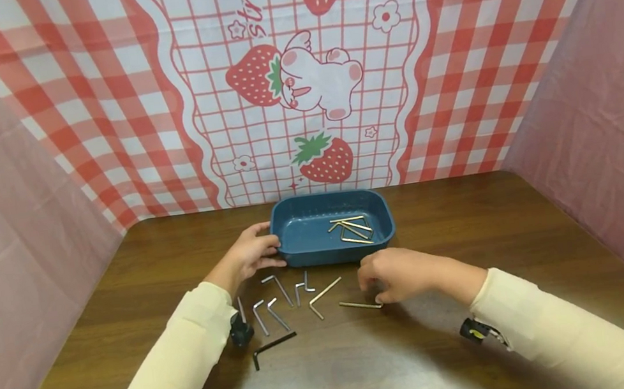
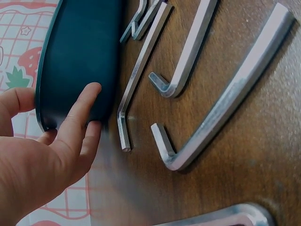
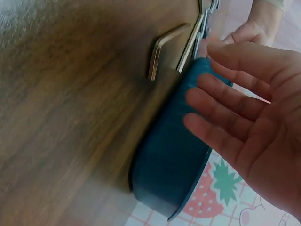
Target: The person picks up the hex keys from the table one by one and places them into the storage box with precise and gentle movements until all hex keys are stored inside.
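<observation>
A blue plastic tray [image 1: 319,256] stands at the back of the table, with several gold hex keys [image 1: 353,228] inside it. At its left end, my left hand [image 1: 251,251] touches the wall with spread, mostly straight fingers; the left wrist view shows fingertips against the tray side [image 2: 80,56]. My right hand [image 1: 402,274] hovers by the tray's front right, fingers loosely bent and nothing held, above a gold hex key [image 1: 359,305]. In the right wrist view that gold hex key [image 3: 162,44] lies apart from the fingers. A second gold hex key [image 1: 324,297] is left of it.
Several silver hex keys [image 1: 276,314] lie in front of the tray, toward the left forearm. Nearer me is a black hex key [image 1: 274,343]. Behind the wooden table [image 1: 453,217] hangs a strawberry-patterned cloth [image 1: 329,90], and pink cloth [image 1: 593,72] walls both sides.
</observation>
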Action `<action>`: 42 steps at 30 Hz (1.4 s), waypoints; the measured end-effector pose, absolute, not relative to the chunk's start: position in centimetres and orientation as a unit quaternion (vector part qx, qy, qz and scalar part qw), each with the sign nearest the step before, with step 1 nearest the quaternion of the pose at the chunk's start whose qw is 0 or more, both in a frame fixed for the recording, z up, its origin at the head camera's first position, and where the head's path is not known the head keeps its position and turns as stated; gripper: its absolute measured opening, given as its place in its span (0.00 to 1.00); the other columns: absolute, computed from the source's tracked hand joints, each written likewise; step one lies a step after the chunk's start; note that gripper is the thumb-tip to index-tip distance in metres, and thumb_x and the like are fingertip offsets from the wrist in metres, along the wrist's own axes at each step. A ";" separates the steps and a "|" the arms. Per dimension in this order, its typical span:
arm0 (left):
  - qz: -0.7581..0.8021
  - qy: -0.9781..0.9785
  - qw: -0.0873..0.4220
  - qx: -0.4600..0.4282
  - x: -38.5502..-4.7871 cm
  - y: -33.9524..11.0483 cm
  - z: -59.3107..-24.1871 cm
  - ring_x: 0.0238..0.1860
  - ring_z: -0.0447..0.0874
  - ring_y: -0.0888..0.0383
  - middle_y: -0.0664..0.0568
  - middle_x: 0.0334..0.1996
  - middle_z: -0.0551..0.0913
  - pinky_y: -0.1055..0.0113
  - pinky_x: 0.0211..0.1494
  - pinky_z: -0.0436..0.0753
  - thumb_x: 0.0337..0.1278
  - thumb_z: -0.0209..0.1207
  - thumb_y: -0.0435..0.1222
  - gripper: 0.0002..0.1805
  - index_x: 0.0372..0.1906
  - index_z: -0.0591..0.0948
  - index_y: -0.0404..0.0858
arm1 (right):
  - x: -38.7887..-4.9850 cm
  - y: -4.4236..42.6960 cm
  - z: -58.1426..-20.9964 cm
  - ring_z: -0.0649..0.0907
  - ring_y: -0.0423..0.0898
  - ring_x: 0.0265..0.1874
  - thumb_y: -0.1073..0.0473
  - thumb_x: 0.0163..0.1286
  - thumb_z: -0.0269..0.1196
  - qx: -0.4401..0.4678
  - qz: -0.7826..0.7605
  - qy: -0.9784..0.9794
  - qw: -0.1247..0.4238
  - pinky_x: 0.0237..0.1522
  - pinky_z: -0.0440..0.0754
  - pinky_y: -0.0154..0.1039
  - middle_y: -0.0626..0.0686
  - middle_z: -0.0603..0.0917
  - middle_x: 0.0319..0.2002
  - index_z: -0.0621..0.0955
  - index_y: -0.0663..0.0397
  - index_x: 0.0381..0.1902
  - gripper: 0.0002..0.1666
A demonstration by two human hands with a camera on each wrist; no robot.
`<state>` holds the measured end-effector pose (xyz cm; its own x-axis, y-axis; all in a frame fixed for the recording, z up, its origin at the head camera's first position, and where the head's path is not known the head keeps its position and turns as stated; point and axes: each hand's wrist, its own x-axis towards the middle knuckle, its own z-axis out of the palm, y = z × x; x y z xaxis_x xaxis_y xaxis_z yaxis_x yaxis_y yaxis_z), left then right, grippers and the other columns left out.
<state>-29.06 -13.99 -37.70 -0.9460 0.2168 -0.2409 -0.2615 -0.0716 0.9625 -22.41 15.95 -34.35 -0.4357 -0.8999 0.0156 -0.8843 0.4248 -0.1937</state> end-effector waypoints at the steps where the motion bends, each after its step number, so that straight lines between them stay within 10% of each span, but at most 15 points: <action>1: 0.732 0.661 0.164 -0.016 -29.1 -14.0 -37.7 0.44 0.78 0.44 0.33 0.46 0.70 0.47 0.46 0.83 0.56 0.48 0.21 0.38 0.74 0.54 0.31 | -22.3 15.8 -34.4 0.76 0.38 0.29 0.65 0.48 0.73 -0.529 -0.086 0.842 0.056 0.33 0.78 0.33 0.46 0.79 0.30 0.82 0.54 0.33 0.13; 13: 0.736 0.657 0.160 -0.017 -29.0 -14.1 -37.8 0.39 0.78 0.48 0.34 0.43 0.71 0.46 0.47 0.82 0.55 0.49 0.21 0.37 0.73 0.56 0.30 | -21.7 14.6 -35.5 0.70 0.34 0.22 0.65 0.44 0.73 -0.528 -0.018 0.841 0.117 0.25 0.70 0.28 0.42 0.72 0.21 0.78 0.50 0.24 0.14; 42: 0.736 0.657 0.164 -0.026 -29.2 -14.1 -37.7 0.40 0.78 0.47 0.33 0.46 0.70 0.45 0.47 0.82 0.56 0.49 0.21 0.38 0.74 0.55 0.32 | -21.5 14.7 -36.3 0.61 0.38 0.15 0.68 0.36 0.66 -0.461 0.018 0.884 0.075 0.15 0.58 0.34 0.39 0.62 0.14 0.66 0.44 0.12 0.20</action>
